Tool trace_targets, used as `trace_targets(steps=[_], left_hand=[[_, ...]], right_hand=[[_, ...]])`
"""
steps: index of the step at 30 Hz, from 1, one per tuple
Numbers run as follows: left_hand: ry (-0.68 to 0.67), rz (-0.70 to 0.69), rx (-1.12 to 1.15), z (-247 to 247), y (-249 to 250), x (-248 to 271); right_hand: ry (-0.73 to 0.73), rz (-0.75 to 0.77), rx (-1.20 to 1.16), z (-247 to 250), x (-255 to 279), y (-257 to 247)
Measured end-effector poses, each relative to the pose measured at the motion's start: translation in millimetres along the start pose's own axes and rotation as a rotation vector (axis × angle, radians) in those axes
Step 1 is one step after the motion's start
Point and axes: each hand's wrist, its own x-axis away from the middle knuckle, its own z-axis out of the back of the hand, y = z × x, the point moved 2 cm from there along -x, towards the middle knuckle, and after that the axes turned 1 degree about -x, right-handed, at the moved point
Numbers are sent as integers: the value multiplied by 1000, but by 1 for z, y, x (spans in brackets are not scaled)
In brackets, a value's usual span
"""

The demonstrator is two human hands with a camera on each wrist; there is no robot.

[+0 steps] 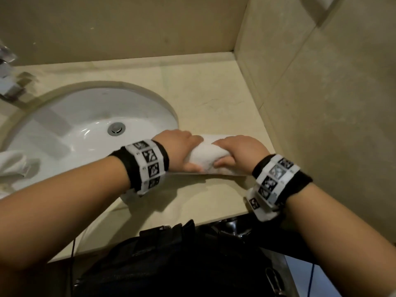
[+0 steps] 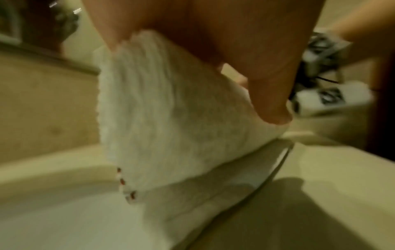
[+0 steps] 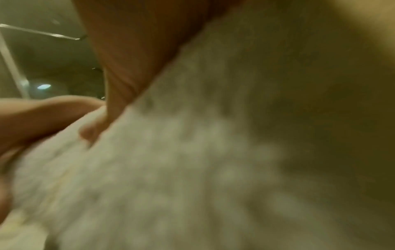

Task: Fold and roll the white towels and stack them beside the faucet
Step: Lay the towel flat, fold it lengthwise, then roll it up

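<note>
A white towel (image 1: pixel 209 156) lies partly rolled on the beige counter (image 1: pixel 214 103), just right of the sink. My left hand (image 1: pixel 182 151) grips the roll's left end, thumb below and fingers over the top. My right hand (image 1: pixel 237 151) grips its right end the same way. The left wrist view shows the towel roll (image 2: pixel 171 118) close up, with red stitching at one edge and a flat tail lying under it. In the right wrist view the towel (image 3: pixel 171 169) fills the frame, blurred. The faucet (image 1: pixel 10 82) stands at the far left.
The white sink basin (image 1: pixel 64 129) with its metal drain (image 1: pixel 116 128) sits left of the hands. Another white towel (image 1: pixel 15 166) hangs over the basin's left rim. Tiled walls (image 1: pixel 321 103) close in behind and to the right. A dark bag (image 1: pixel 182 264) sits below the counter's front edge.
</note>
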Motion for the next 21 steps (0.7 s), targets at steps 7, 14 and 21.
trace_targets(steps=[7,14,21], left_hand=[[79,10,-83,0,-1,-1],[-189,43,365,10,-15,-19],[92,34,-246,1,-16,-23]], right_hand=[[-60,5,-67,12,-7,5],[11,38,151,5,0,3],[-154,-151,-124,28,-40,24]])
